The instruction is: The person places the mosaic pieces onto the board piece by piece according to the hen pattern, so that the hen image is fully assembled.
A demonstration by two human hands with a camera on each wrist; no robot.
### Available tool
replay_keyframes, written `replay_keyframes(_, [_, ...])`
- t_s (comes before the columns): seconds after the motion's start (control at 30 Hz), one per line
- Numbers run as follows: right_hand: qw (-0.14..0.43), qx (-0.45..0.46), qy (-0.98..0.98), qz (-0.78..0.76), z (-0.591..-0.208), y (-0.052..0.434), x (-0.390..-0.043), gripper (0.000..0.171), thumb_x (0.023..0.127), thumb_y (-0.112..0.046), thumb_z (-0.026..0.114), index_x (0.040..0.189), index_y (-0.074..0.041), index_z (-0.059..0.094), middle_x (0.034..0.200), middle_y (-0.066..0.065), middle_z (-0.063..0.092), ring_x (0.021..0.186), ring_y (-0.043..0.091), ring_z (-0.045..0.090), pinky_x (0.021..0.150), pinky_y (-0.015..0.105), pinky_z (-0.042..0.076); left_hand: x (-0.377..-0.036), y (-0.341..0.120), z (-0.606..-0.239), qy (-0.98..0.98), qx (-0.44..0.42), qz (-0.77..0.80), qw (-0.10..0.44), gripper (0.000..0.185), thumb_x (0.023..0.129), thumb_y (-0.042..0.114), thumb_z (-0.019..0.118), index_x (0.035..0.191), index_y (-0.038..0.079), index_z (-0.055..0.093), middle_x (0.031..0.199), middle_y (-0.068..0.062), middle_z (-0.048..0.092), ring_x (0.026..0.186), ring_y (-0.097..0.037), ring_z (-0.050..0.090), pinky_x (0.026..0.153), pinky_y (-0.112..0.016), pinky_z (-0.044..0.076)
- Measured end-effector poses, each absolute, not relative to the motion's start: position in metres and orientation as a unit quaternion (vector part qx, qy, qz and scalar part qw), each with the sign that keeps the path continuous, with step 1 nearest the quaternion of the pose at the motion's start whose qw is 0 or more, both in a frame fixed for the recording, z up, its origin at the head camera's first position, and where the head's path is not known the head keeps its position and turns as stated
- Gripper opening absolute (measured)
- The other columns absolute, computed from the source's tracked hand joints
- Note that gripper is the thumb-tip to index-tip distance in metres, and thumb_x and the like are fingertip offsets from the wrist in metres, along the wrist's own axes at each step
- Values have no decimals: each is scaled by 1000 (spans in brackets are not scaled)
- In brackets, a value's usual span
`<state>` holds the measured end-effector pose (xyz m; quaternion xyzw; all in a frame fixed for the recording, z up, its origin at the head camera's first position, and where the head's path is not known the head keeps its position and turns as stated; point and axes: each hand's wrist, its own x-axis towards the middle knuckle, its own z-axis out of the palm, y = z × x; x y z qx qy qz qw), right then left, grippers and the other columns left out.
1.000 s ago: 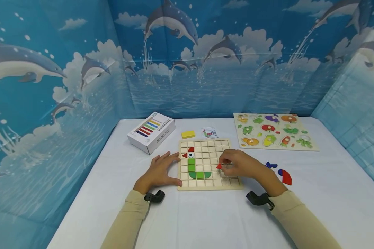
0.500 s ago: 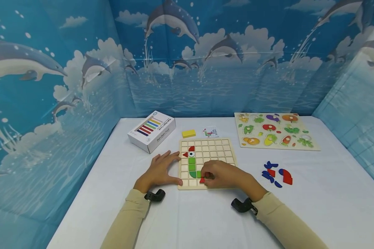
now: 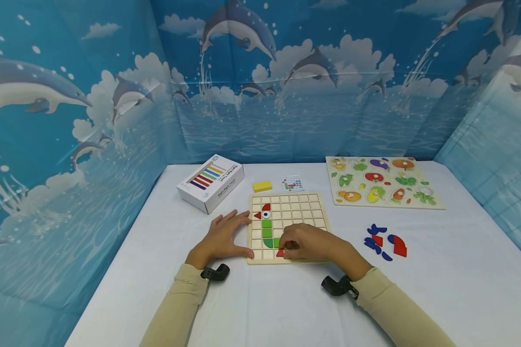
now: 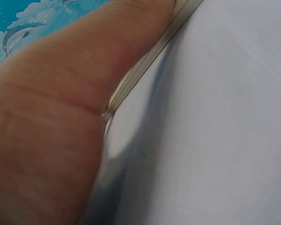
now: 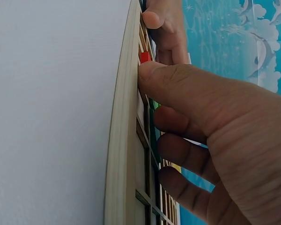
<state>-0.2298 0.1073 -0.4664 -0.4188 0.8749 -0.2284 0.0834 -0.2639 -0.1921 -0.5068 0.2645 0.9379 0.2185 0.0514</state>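
Observation:
A wooden grid board (image 3: 301,210) lies flat on the white table. Spread along its left side is my left hand (image 3: 221,237), thumb at the near left corner and fingertips at the rim higher up. My right hand (image 3: 308,242) pinches a small red triangle piece (image 3: 280,252) between thumb and fingers, low over the board's nearest row. In the right wrist view a bit of red piece (image 5: 145,57) sticks out past the thumb. Green pieces (image 3: 267,233), a red beak triangle (image 3: 257,216), a round eye piece (image 3: 266,215) and a red quarter-round (image 3: 266,207) sit in the grid. The right hand hides some cells.
Loose blue and red pieces (image 3: 400,246) lie right of the board. Behind it are a yellow block (image 3: 262,186) and a pattern card (image 3: 292,183). A white box (image 3: 211,184) stands back left, a vegetable puzzle board (image 3: 384,184) back right. A dolphin-print curtain (image 3: 260,120) surrounds the table.
My right hand has carried the red triangle left and nearer, from the board's right part to its front row, uncovering more loose pieces at right. My left hand has stayed put.

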Motion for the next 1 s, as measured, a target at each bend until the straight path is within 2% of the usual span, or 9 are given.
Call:
replay_keyframes(0.77, [100, -411, 873, -241, -467, 109, -230, 11, 92, -26, 77, 103, -23, 77, 86, -19, 60, 81, 7, 56, 73, 25, 50, -265, -192, -507, 937, 268, 217, 50, 98, 64, 80, 77, 143, 29, 51, 163, 7, 30, 153, -24, 13, 119, -54, 8])
replay_keyframes(1.0, [96, -412, 873, -245, -470, 109, -230, 9, 93, -23, 76, 102, -23, 78, 85, -18, 59, 79, 8, 57, 70, 25, 50, -264, -191, -507, 938, 266, 216, 52, 98, 64, 79, 78, 143, 29, 51, 163, 8, 30, 153, -24, 13, 119, -53, 8])
